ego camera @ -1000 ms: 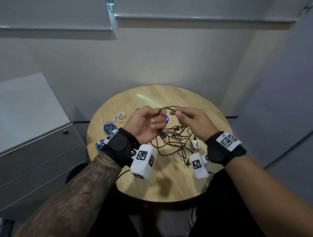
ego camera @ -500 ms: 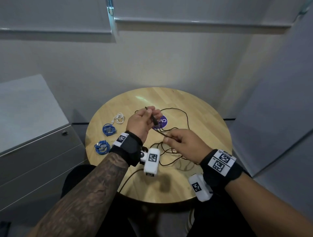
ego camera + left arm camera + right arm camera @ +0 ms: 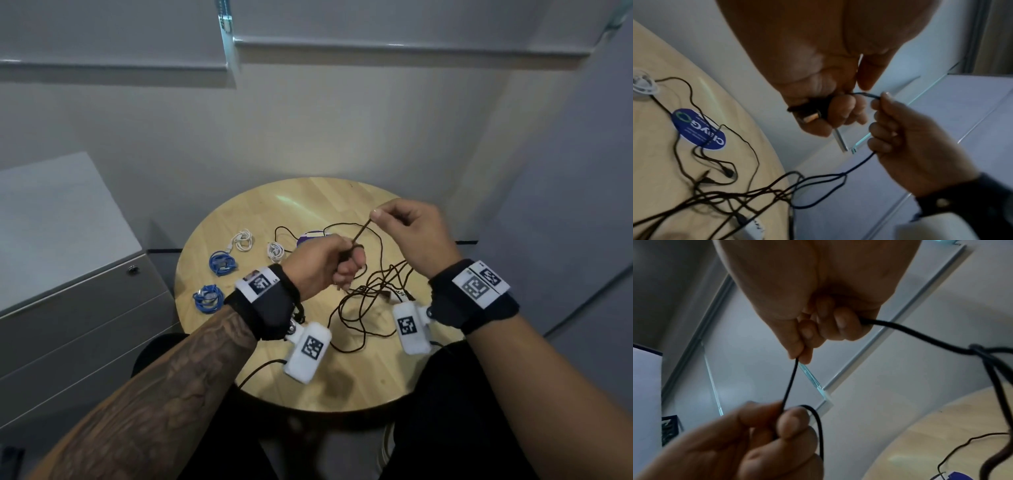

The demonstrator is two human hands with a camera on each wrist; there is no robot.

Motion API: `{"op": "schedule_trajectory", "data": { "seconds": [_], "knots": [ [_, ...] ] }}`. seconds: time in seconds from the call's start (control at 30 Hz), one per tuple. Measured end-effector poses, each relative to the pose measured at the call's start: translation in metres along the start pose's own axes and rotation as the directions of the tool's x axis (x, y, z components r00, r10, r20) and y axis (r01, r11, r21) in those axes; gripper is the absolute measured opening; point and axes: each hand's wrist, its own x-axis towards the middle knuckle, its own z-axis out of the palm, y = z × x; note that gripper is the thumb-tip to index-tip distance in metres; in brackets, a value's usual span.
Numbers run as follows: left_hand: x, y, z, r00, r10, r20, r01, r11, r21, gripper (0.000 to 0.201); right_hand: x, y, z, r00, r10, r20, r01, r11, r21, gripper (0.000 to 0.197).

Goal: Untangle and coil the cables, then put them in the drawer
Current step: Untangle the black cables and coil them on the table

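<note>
Plug [image 3: 811,115] half-hidden in left fist (cable tangle [image 3: 719,194] blurred)

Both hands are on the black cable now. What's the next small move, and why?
Probably slide the right hand further along the black cable, pulling slack through the knot that shows near it. The left hand already grips the plug end, and the rest lies tangled on the table.

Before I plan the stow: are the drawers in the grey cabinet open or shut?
Shut: the grey cabinet shows flush drawer fronts, none pulled out, in the head view.
</note>
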Motion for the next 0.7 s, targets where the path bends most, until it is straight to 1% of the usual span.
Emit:
{"op": "schedule_trajectory", "data": {
  "seconds": [0.07, 0.13, 0.17, 0.23, 0.3, 0.37, 0.4, 0.47, 0.5, 0.53, 0.57, 0.6, 0.63, 0.7],
  "knots": [
    [-0.001, 0.012, -0.003, 0.998, 0.061, 0.005, -0.058, 0.971, -0.23, 0.029, 0.0, 0.005, 0.003, 1.0, 0.023, -0.001, -0.023, 1.0, 0.003, 0.013],
    [0.003, 0.021, -0.012, 0.988, 0.142, -0.067, -0.157, 0.898, -0.411, 0.025, -0.008, 0.011, 0.007, 0.996, 0.067, 0.06, -0.064, 0.997, -0.04, 0.017],
    [0.005, 0.025, -0.016, 0.976, 0.18, -0.121, -0.216, 0.859, -0.465, 0.023, -0.014, 0.015, 0.011, 0.991, 0.084, 0.102, -0.078, 0.995, -0.062, 0.02],
    [0.011, 0.027, -0.023, 0.942, 0.232, -0.241, -0.327, 0.791, -0.517, 0.021, -0.026, 0.022, 0.02, 0.973, 0.107, 0.206, -0.088, 0.991, -0.098, 0.023],
    [0.018, 0.024, -0.03, 0.891, 0.262, -0.371, -0.431, 0.748, -0.505, 0.021, -0.036, 0.03, 0.029, 0.933, 0.116, 0.341, -0.072, 0.988, -0.139, 0.025],
    [0.027, 0.016, -0.036, 0.835, 0.278, -0.475, -0.495, 0.756, -0.429, 0.023, -0.044, 0.033, 0.035, 0.895, 0.105, 0.434, -0.036, 0.986, -0.163, 0.029],
    [0.032, 0.011, -0.039, 0.81, 0.275, -0.518, -0.508, 0.772, -0.383, 0.022, -0.046, 0.032, 0.036, 0.889, 0.086, 0.45, -0.012, 0.986, -0.165, 0.031],
    [0.038, -0.001, -0.041, 0.771, 0.263, -0.58, -0.498, 0.816, -0.293, 0.02, -0.047, 0.023, 0.033, 0.892, 0.039, 0.45, 0.03, 0.989, -0.145, 0.03],
    [0.039, -0.008, -0.04, 0.758, 0.271, -0.593, -0.471, 0.857, -0.21, 0.019, -0.045, 0.019, 0.03, 0.898, 0.022, 0.438, 0.039, 0.991, -0.129, 0.027],
    [0.04, -0.015, -0.037, 0.752, 0.297, -0.588, -0.424, 0.901, -0.088, 0.019, -0.042, 0.015, 0.027, 0.905, 0.011, 0.425, 0.044, 0.992, -0.12, 0.024],
    [0.039, -0.021, -0.033, 0.762, 0.333, -0.555, -0.361, 0.93, 0.062, 0.019, -0.039, 0.011, 0.024, 0.914, 0.006, 0.406, 0.048, 0.991, -0.122, 0.02],
    [0.037, -0.025, -0.028, 0.792, 0.362, -0.492, -0.306, 0.932, 0.194, 0.02, -0.035, 0.007, 0.02, 0.925, -0.005, 0.379, 0.058, 0.99, -0.13, 0.017],
    [0.036, -0.029, -0.023, 0.832, 0.367, -0.416, -0.265, 0.922, 0.283, 0.021, -0.031, 0.004, 0.017, 0.939, -0.023, 0.342, 0.074, 0.988, -0.137, 0.014],
    [0.03, -0.031, -0.014, 0.909, 0.314, -0.273, -0.216, 0.917, 0.335, 0.027, -0.022, 0.002, 0.01, 0.964, -0.053, 0.26, 0.097, 0.982, -0.16, 0.013]
  ]
}}
